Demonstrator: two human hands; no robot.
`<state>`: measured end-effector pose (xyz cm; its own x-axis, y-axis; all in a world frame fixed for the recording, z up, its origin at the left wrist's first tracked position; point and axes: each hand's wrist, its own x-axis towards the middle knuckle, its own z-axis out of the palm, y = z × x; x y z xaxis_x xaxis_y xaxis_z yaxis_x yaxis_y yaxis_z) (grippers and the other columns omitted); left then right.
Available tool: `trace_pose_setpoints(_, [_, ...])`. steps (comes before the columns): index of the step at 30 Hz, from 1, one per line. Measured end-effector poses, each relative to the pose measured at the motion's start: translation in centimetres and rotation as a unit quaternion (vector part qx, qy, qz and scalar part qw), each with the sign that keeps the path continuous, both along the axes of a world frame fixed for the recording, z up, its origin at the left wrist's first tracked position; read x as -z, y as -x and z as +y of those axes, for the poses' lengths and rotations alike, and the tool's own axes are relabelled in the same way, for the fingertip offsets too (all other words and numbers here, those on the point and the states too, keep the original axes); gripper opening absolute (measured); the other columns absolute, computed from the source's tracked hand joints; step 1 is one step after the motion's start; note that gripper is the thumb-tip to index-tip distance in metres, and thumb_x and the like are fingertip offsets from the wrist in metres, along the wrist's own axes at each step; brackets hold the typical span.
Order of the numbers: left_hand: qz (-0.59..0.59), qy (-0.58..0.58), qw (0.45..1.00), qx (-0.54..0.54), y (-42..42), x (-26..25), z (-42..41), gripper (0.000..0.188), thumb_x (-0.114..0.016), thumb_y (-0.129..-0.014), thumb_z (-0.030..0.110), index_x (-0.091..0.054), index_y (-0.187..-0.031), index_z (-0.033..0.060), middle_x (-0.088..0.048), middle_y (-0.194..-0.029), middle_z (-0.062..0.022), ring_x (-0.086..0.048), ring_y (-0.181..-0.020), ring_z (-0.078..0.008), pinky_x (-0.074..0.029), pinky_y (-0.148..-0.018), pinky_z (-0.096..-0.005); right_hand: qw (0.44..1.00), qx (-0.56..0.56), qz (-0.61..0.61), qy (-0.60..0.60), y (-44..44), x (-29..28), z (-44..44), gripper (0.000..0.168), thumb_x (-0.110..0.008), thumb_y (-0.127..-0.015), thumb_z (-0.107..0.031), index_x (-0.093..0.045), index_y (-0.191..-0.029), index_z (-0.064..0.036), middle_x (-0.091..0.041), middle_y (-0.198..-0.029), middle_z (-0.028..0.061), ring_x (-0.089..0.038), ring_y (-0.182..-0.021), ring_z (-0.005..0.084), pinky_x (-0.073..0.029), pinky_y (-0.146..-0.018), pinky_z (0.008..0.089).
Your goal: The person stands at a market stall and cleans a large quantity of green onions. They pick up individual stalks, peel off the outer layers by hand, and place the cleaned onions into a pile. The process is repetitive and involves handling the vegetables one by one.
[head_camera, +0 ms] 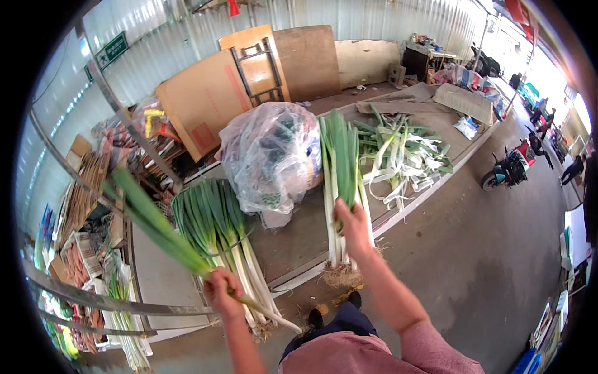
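My left hand (224, 290) grips a long green onion (161, 229) around its shank. The leaves point up and left, the white root end down and right, and the leaves are slightly blurred. My right hand (352, 229) closes around green stalks of the onion pile (331, 182), whose roots overhang the platform's front edge. Left of it, a bundle of green onions (210, 215), with a band around it, lies with roots toward me. Loose stripped leaves and peelings (402, 154) are heaped right of the pile. A large clear plastic bag (275, 154) stands between bundle and pile.
A low platform (299, 252) bears the onions. Metal rails (126, 306) cross the left side, near more onions (124, 322) and orange root vegetables (77, 266). Boards (306, 61) and a folding-leg table (257, 61) lean behind. A motorcycle (514, 161) and people (572, 168) are at right.
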<state>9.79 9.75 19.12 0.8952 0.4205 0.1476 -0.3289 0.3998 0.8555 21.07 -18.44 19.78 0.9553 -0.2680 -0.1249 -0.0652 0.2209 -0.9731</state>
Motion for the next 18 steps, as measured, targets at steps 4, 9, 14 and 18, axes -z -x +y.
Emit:
trace_pose_setpoints(4, [-0.006, 0.010, 0.999, -0.042, -1.3, -2.8, -0.6, 0.029, -0.054, -0.100, 0.039, -0.052, -0.089, 0.0123, -0.043, -0.065, 0.0023, -0.037, -0.046, -0.0074, -0.030, -0.041, -0.0233, 0.974, 0.068, 0.072, 0.205, -9.7, -3.3, -12.2, 0.056, -0.063, -0.090, -0.055, -0.064, -0.106, -0.002, -0.064, -0.083, 0.0077, -0.060, -0.071, 0.0159, -0.049, -0.063, 0.0312])
trace_pose_setpoints(9, [0.014, 0.076, 0.997, -0.028, -5.0, -3.4, -2.3, 0.031, -0.053, -0.100, 0.044, -0.052, -0.091, 0.0135, -0.043, -0.066, 0.0032, -0.038, -0.050, -0.0071, -0.031, -0.046, -0.0241, 0.865, 0.234, -0.050, 0.441, -16.9, -0.8, -26.7, 0.081, -0.057, -0.091, -0.058, -0.045, -0.140, 0.005, -0.052, -0.138, 0.0264, -0.053, -0.127, 0.0362, -0.041, -0.105, 0.0410])
trace_pose_setpoints(14, [0.017, 0.151, 0.987, -0.056, -7.6, -3.2, -1.6, 0.028, -0.052, -0.101, 0.041, -0.052, -0.094, 0.0136, -0.042, -0.072, 0.0040, -0.035, -0.055, -0.0065, -0.031, -0.051, -0.0232, 0.967, -0.171, -0.034, 0.187, -6.0, 1.8, -12.3, 0.044, -0.053, -0.099, -0.045, -0.069, -0.103, -0.003, -0.068, -0.091, 0.0070, -0.061, -0.088, 0.0158, -0.048, -0.084, 0.0296])
trace_pose_setpoints(18, [0.064, 0.186, 0.977, -0.081, -9.1, -3.3, -3.2, 0.030, -0.054, -0.101, 0.041, -0.049, -0.091, 0.0135, -0.040, -0.071, 0.0043, -0.035, -0.056, -0.0065, -0.031, -0.051, -0.0227, 0.890, -0.430, -0.035, 0.146, 4.3, 5.1, -3.3, 0.046, -0.053, -0.100, -0.041, -0.054, -0.127, -0.004, -0.066, -0.110, 0.0144, -0.065, -0.099, 0.0271, -0.051, -0.088, 0.0377])
